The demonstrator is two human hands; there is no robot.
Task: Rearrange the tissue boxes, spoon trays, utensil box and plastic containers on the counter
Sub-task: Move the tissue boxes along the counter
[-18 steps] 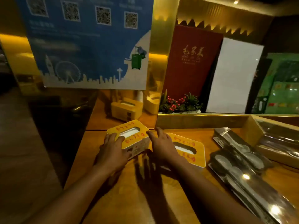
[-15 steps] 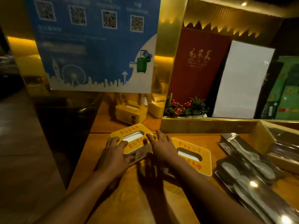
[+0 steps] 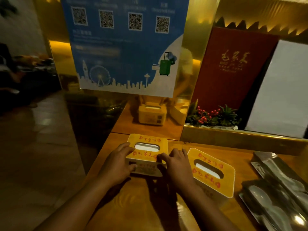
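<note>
At frame centre I see my left hand [image 3: 116,165] and right hand [image 3: 177,165] clasping a yellow tissue box [image 3: 147,154] between them, a second tissue box [image 3: 213,172] just right.

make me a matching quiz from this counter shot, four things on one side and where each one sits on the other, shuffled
Things:
1. held tissue box
2. second tissue box
3. spoon trays
4. berry plant

Places:
A. far right of the counter, wrapped in clear plastic
B. between the left hand and right hand, by the mirrored wall
C. on the raised ledge, before the red menu
D. just right of the right hand, angled

Pairs: 1-B, 2-D, 3-A, 4-C
</note>
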